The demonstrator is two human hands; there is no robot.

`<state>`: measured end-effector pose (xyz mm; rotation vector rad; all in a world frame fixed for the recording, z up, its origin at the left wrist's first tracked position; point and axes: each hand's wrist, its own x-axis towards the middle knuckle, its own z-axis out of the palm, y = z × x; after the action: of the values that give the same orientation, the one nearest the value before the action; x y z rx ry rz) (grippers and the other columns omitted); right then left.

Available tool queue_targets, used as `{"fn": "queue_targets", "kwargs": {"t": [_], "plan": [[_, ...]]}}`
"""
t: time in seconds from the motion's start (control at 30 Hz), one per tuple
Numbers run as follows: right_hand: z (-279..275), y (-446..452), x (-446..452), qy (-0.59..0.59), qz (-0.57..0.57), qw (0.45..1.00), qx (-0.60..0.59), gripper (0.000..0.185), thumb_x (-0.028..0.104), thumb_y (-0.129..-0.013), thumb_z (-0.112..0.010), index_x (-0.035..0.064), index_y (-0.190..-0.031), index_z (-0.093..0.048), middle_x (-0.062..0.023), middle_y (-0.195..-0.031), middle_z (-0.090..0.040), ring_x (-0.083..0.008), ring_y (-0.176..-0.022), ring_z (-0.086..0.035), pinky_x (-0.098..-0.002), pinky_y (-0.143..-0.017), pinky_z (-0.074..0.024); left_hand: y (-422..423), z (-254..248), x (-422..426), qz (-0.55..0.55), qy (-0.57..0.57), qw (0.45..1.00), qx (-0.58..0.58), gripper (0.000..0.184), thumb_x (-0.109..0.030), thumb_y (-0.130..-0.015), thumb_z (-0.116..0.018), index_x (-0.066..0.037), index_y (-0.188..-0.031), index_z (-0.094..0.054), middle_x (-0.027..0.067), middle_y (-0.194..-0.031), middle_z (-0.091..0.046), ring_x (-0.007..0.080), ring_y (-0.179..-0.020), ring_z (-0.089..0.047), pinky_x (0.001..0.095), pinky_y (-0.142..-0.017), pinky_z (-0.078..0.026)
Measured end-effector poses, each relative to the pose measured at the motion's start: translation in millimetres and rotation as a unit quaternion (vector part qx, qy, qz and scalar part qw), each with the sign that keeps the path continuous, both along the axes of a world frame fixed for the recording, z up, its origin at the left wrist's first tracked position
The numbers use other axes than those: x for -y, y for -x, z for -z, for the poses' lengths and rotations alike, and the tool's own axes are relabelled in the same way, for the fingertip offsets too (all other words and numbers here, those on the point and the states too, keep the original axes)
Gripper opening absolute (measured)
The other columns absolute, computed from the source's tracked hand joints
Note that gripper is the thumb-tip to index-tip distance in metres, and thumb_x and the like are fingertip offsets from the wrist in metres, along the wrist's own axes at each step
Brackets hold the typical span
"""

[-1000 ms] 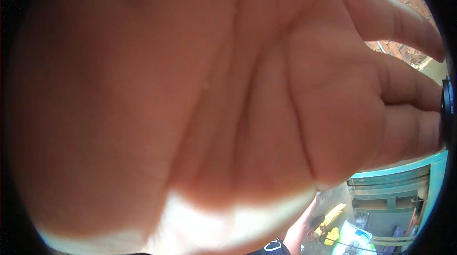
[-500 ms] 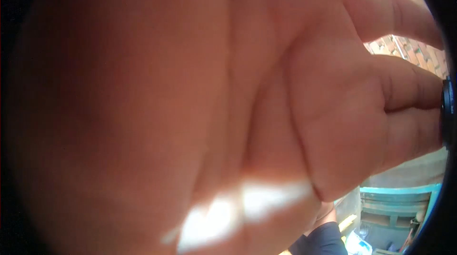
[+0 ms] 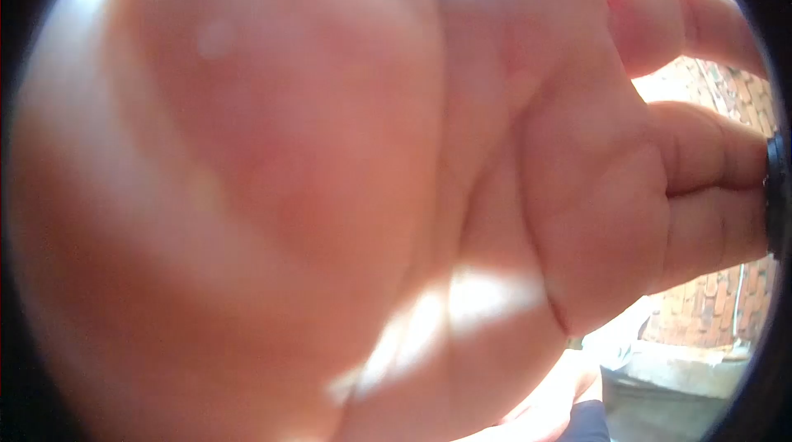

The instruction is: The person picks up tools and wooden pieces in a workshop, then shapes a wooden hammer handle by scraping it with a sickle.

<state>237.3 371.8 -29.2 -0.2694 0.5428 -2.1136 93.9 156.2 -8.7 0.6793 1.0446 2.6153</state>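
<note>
The black piece [image 3: 774,198] sits at the far right edge of your view, against the ends of your lower fingers. From the left, your left hand [image 3: 470,194] fills most of the picture, palm towards the camera; its upper left is now far brighter than half a second ago. Low in the middle are bare skin [image 3: 536,411] and a dark sleeve [image 3: 588,424]; I can't tell whose arm that is. Further right, your fingers [image 3: 701,227] reach out straight, the lower two pressed together, the upper ones apart; their tips are hidden, so whether they grip the black piece I cannot tell. Beyond them, brickwork [image 3: 689,310] and a pale ledge [image 3: 693,372] have replaced the turquoise frame. Hand and black piece kept their places while the background swung, so you probably turned the camera with your hand against it. Your right hand isn't identifiable here.
</note>
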Motion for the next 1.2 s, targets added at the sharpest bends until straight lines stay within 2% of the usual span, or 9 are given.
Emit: {"fn": "queue_targets", "kwargs": {"t": [0.27,0.57,0.7,0.8,0.9,0.93,1.03,1.13,1.2], "plan": [[19,142,16,-0.01,-0.042,0.974,-0.223,0.029,0.006,-0.096,-0.048,-0.0107,-0.116,-0.061,-0.0205,-0.11,-0.062,-0.0293,-0.103,-0.059,-0.0386,-0.093,-0.0433,104,12,39,-0.024,-0.023,0.999,0.021,0.081,-0.061,-0.099,-0.024,0.0,-0.151,-0.011,0.0332,-0.14,-0.039,0.0502,-0.123,-0.047,0.0553,-0.098,-0.047],[39,307,39,0.143,0.016,0.981,-0.13,0.029,0.007,-0.094,-0.057,-0.0107,-0.116,-0.061,-0.022,-0.108,-0.064,-0.0301,-0.1,-0.06,-0.0399,-0.088,-0.0455,278,-8,31,0.024,-0.035,0.999,0.025,0.082,-0.061,-0.098,-0.024,0.0,-0.151,-0.01,0.0334,-0.14,-0.039,0.0507,-0.124,-0.046,0.0557,-0.098,-0.046],[42,373,29,0.092,0.054,0.968,-0.229,0.034,0.018,-0.096,-0.057,-0.0059,-0.118,-0.062,-0.0211,-0.11,-0.064,-0.0308,-0.103,-0.059,-0.042,-0.095,-0.0426,342,-3,29,0.066,-0.052,0.995,0.06,0.082,-0.061,-0.098,-0.023,0.0,-0.151,-0.01,0.0335,-0.14,-0.039,0.0509,-0.124,-0.046,0.0559,-0.098,-0.046],[43,436,11,-0.22,0.074,0.965,-0.123,0.018,0.011,-0.096,-0.056,0.0016,-0.109,-0.065,-0.0073,-0.094,-0.065,-0.0155,-0.095,-0.061,-0.0296,-0.083,-0.0489,424,2,3,0.16,-0.059,0.982,0.086,0.082,-0.061,-0.098,-0.023,0.0,-0.151,-0.01,0.0336,-0.14,-0.039,0.0511,-0.124,-0.046,0.056,-0.099,-0.046],[107,383,-3,-0.362,0.255,0.895,-0.053,0.019,0.008,-0.093,-0.06,0.0016,-0.11,-0.062,-0.005,-0.089,-0.062,-0.0135,-0.082,-0.06,-0.0281,-0.073,-0.0487,396,88,-49,0.207,-0.059,0.962,0.167,0.084,-0.065,-0.097,-0.027,0.0,-0.15,-0.02,0.0304,-0.139,-0.043,0.0494,-0.128,-0.043,0.0559,-0.103,-0.041],[121,421,3,-0.45,0.351,0.809,-0.141,0.017,0.004,-0.09,-0.06,0.0005,-0.107,-0.061,-0.0074,-0.091,-0.061,-0.0156,-0.083,-0.059,-0.0289,-0.073,-0.0483,431,100,-64,0.154,0.048,0.955,0.247,0.075,-0.065,-0.096,-0.03,-0.007,-0.143,-0.04,0.0217,-0.128,-0.057,0.0321,-0.116,-0.057,0.0392,-0.095,-0.046],[165,485,16,-0.594,0.469,0.613,-0.227,0.029,0.001,-0.083,-0.064,0.0034,-0.111,-0.057,-0.0107,-0.103,-0.053,-0.024,-0.089,-0.058,-0.0342,-0.079,-0.0474,486,227,-87,0.275,0.166,0.871,0.373,0.07,-0.062,-0.095,-0.037,-0.009,-0.139,-0.044,0.0152,-0.13,-0.055,0.0276,-0.119,-0.053,0.0418,-0.095,-0.045],[216,538,27,-0.632,0.536,0.493,-0.266,0.039,0.012,-0.086,-0.064,0.0072,-0.123,-0.055,-0.012,-0.111,-0.054,-0.0275,-0.105,-0.055,-0.0403,-0.087,-0.0444,501,319,-106,0.419,0.148,0.749,0.491,0.075,-0.066,-0.094,-0.036,-0.004,-0.134,-0.048,0.0239,-0.132,-0.052,0.0391,-0.117,-0.054,0.0525,-0.103,-0.041],[252,549,23,-0.772,0.458,0.321,-0.303,0.043,0.015,-0.086,-0.061,0.0101,-0.128,-0.054,-0.0114,-0.114,-0.054,-0.0301,-0.102,-0.056,-0.0386,-0.084,-0.0449,514,314,-124,0.47,0.13,0.706,0.513,0.072,-0.066,-0.093,-0.038,-0.005,-0.13,-0.052,0.021,-0.127,-0.056,0.0379,-0.117,-0.054,0.0525,-0.103,-0.04]]}}
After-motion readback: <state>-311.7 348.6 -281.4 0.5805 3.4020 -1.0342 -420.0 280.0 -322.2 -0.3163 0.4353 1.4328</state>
